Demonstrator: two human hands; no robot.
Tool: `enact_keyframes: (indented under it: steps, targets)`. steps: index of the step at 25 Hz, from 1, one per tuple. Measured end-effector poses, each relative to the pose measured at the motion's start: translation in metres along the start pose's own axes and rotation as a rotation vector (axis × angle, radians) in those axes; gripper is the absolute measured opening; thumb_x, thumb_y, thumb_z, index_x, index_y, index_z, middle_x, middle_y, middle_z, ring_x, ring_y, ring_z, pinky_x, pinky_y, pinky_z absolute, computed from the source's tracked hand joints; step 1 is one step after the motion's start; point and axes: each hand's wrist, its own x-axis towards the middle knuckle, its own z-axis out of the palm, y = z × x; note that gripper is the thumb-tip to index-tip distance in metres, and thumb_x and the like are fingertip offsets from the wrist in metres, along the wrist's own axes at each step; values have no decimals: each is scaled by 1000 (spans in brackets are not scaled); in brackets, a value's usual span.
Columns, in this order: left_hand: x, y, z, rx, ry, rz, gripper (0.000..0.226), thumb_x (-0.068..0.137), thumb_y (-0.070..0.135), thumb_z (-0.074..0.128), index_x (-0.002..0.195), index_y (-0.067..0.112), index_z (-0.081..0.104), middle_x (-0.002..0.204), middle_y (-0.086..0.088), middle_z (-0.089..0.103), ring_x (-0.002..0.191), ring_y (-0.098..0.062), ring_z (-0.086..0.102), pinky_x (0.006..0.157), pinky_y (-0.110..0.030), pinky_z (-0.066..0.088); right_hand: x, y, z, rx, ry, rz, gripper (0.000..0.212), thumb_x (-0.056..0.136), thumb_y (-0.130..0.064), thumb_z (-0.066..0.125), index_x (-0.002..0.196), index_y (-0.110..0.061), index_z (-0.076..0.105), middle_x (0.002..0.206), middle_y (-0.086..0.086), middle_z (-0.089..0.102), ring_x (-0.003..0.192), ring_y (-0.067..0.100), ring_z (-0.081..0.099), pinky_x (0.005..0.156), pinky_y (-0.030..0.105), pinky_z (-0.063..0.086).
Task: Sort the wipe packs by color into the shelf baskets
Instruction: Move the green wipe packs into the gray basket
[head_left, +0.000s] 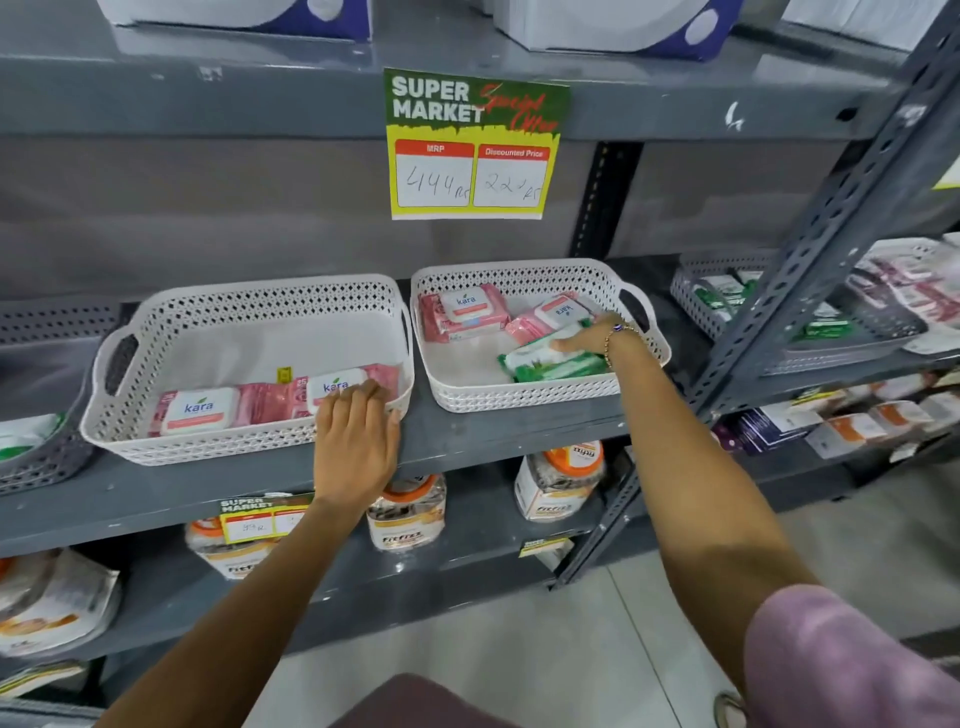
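Two white perforated baskets stand side by side on a grey shelf. The left basket (249, 306) holds two pink wipe packs along its front wall; my left hand (356, 441) reaches over the front rim with its fingers on the right pink pack (340, 387), beside the other pink pack (200, 410). The right basket (519, 273) holds two pink packs (465, 312) at the back and a green pack (550, 364) in front. My right hand (589, 338) lies on the green pack, fingers pressed flat on its top.
A price sign (472, 145) hangs from the shelf above. A grey basket (47, 457) sits at the far left, and another basket (727, 291) with green packs stands at the right behind a slanted metal post (831, 218). Jars (408, 512) fill the shelf below.
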Motion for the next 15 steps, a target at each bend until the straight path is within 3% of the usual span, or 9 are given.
enact_keyframes:
  steps: [3, 6, 8, 10, 12, 15]
  targets:
    - [1, 2, -7, -6, -56, 3, 37, 94, 27, 36, 110, 2, 59, 117, -15, 62, 109, -34, 55, 103, -43, 30, -21, -17, 1, 74, -40, -35, 86, 74, -33, 78, 142, -4, 35, 144, 11, 44, 134, 28, 42, 105, 34, 39]
    - [-2, -17, -18, -50, -88, 12, 40, 95, 29, 32, 114, 5, 58, 121, -12, 60, 116, -30, 52, 108, -41, 27, -47, -44, 21, 160, -179, -103, 66, 68, -38, 81, 122, -7, 59, 119, 2, 58, 115, 23, 56, 89, 30, 44]
    - [-9, -48, -31, -111, -85, -16, 41, 97, 31, 31, 118, 7, 56, 125, -11, 58, 122, -28, 47, 112, -40, 25, -54, -63, 50, 265, -330, -149, 56, 62, -35, 84, 107, -6, 70, 114, 7, 69, 108, 24, 64, 96, 36, 50]
    - [-20, -93, -45, -141, -61, -48, 43, 98, 32, 31, 123, 5, 53, 129, -12, 54, 125, -27, 43, 113, -38, 23, -67, -86, 89, 341, -436, -165, 51, 63, -29, 84, 106, -5, 72, 113, 16, 71, 100, 23, 66, 96, 39, 52]
    - [-36, -152, -65, -126, -16, -132, 47, 97, 32, 30, 126, 2, 52, 131, -15, 53, 127, -31, 43, 114, -40, 22, -88, -117, 137, 414, -542, -173, 42, 62, -28, 82, 97, -7, 73, 107, 15, 69, 92, 22, 64, 83, 35, 54]
    - [-54, -232, -95, -68, 13, -264, 51, 98, 34, 27, 125, -1, 53, 130, -20, 53, 127, -36, 43, 115, -42, 22, -116, -156, 204, 614, -682, -113, 3, 81, -14, 69, 82, -11, 67, 88, 9, 64, 68, 16, 66, 57, 28, 60]
